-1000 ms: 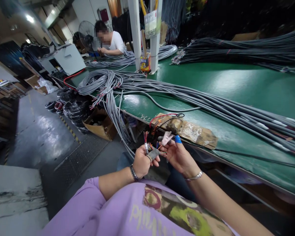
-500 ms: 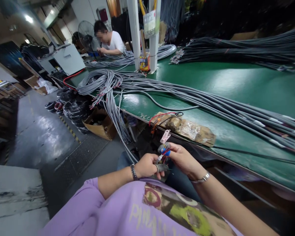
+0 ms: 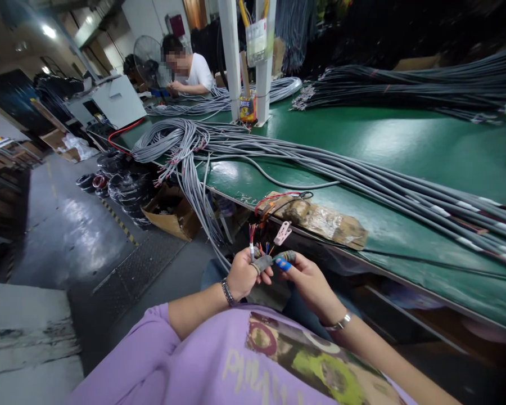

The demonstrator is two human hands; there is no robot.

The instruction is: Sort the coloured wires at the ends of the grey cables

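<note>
My left hand (image 3: 245,274) is closed round a grey cable end, its fingertips wrapped in grey tape-like covers. The cable's white-banded neck (image 3: 252,251) rises above the thumb, with thin red and dark wires (image 3: 252,232) spreading from its top. More coloured wires (image 3: 265,248), orange and blue among them, fan out between the two hands. My right hand (image 3: 310,277), with a blue cover on the thumb and a grey one on the index finger, pinches what looks like a thin wire beside the left fingertips. Just above is a pink clip (image 3: 283,233) at the table edge.
Long grey cables (image 3: 303,154) lie along the green table (image 3: 375,132), some hanging over its front edge. A taped cardboard piece (image 3: 324,220) sits near that edge. Black cable bundles (image 3: 405,84) lie behind. Across the table a person (image 3: 191,73) works. An open carton (image 3: 172,211) stands below.
My hands have shifted slightly apart. The wire end now stands upright above my left hand, with its coloured wires showing. My right hand has lowered from beside the pink clip.
</note>
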